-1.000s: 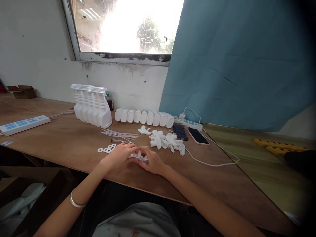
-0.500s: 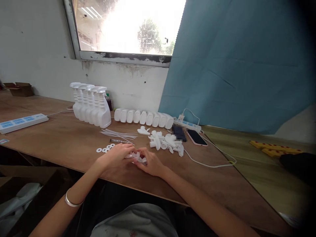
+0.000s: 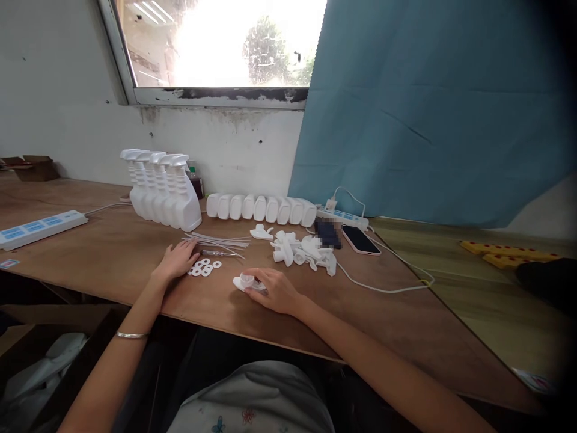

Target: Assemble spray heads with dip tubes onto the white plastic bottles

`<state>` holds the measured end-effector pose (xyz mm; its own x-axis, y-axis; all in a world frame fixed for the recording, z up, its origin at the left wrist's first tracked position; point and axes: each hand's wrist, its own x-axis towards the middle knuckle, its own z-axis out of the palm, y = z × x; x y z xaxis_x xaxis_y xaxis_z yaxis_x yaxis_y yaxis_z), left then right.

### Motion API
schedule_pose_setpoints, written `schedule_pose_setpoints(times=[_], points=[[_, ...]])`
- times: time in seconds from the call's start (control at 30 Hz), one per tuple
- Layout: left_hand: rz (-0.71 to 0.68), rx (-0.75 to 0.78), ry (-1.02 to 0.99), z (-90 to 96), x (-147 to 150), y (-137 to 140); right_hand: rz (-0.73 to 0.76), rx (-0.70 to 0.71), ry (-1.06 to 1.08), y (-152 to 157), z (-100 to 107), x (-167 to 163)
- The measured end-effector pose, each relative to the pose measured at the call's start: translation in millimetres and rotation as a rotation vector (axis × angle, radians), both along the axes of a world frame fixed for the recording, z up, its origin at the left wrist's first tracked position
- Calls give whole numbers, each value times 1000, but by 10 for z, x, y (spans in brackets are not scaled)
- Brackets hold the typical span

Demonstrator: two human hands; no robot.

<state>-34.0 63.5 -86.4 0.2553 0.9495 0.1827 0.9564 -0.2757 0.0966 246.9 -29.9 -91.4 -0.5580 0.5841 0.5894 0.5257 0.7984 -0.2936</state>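
A dirt-specked window (image 3: 216,45) sits in the wall (image 3: 216,138), with a teal curtain (image 3: 406,108) hanging to its right. Below the curtain, a pink-edged smartphone (image 3: 361,240) lies near a power strip (image 3: 347,217) with a white charger (image 3: 331,204) plugged in. Toward the far left are another power strip (image 3: 42,229) and an open cardboard box (image 3: 33,169).

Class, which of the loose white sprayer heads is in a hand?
The frontmost sprayer head, held in the right hand; the others lie untouched farther back, one alone and the rest in a pile.
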Motion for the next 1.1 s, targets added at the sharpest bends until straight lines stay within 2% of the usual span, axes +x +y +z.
schedule_pose_setpoints(times=[0.17,0.37,0.5,0.67,0.8,0.97,1.1], points=[[-28,-24,12,-10,-12,-11,1,8,-2,-10,-15,3],[-8,66,-21,72,6,-41,5,13,-6,-6,-5,3],[-26,94,-111,130,12,-86,9,10,-4,-9,2,-1],[-38,107,-340,195,24,-107,0,-5,-4,-17,12,2],[-110,61,-599,311,101,-156,-21,-24,10,-13,7,9],[-259,-87,-936,534,404,-460,-25,-47,18,-6,-22,5],[-397,-170,-1119,602,718,-728,-53,-62,26,-9,-35,-1]])
